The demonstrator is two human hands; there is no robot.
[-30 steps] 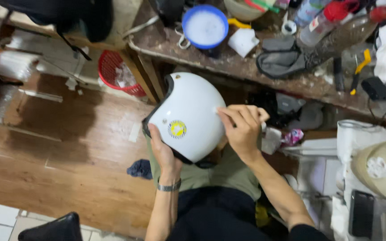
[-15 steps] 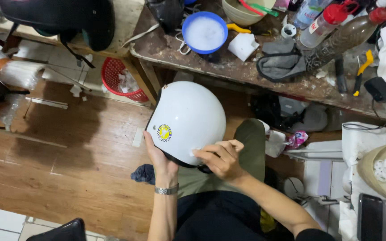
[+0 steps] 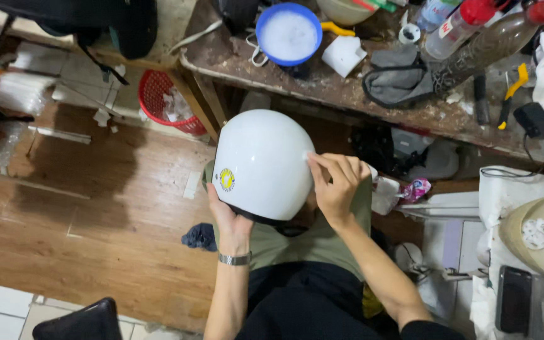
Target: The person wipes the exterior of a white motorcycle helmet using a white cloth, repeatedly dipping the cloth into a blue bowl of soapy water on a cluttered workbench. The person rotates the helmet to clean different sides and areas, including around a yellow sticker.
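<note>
Head camera view: a glossy white helmet (image 3: 262, 162) is held over the lap of a seated person, above a wooden floor (image 3: 77, 220) and just in front of the near edge of a cluttered desk (image 3: 360, 94). The helmet's lower rim is cupped from below by the left hand (image 3: 226, 217), its fingers closed against the shell beside a round yellow sticker (image 3: 226, 179); a metal wristwatch (image 3: 234, 259) is worn on that wrist. The right hand (image 3: 337, 186) is laid against the helmet's right side, fingers bent and fingertips pressed to the shell near a small pale patch. A blue bowl (image 3: 289, 33) of whitish contents is seen towards the desk's far edge, with a grey cloth (image 3: 398, 79) and a plastic bottle (image 3: 492, 44) to its right. A red basket (image 3: 165, 104) is set on the floor beside the desk's left corner.
</note>
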